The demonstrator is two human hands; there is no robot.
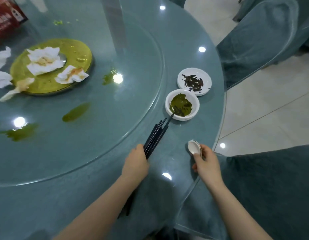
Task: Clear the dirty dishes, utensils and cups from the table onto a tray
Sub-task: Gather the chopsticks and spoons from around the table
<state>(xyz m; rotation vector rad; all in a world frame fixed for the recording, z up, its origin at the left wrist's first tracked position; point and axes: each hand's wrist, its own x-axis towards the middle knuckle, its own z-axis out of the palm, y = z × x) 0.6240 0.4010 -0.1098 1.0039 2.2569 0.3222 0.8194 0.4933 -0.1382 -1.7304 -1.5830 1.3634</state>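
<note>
Currently left hand (135, 162) has its grip clenched round a bundle of black chopsticks (154, 134), tips fanning toward 1 o'clock; one tip sits in the green-sauce bowl (182, 105). Right hand (206, 162) pinches a stack of white spoons (194, 147), lifted just above the counter (176, 40) near its rim at 4 o'clock.

Green-sauce bowl is on the outer ring of the counter, just outside the turntable (98, 127) edge, at 1 o'clock from the left hand. A white saucer (194, 81) with dark scraps touches it on its 1 o'clock side, close to the counter rim.

Yellow plate (51, 66) sits on the turntable at 10 o'clock, loaded with crumpled napkins (44, 61); more napkins spill over its 9 o'clock edge. Green spills (75, 112) are smeared across the turntable between plate and hands. Red box (6, 19) at far 11 o'clock.

Open room: outer ring between the two hands is bare, and the near turntable sector at 9 o'clock is free apart from the smears. Chairs (254, 49) crowd the rim at 2 and 4 o'clock, with a floor gap between them. No tray in view.
</note>
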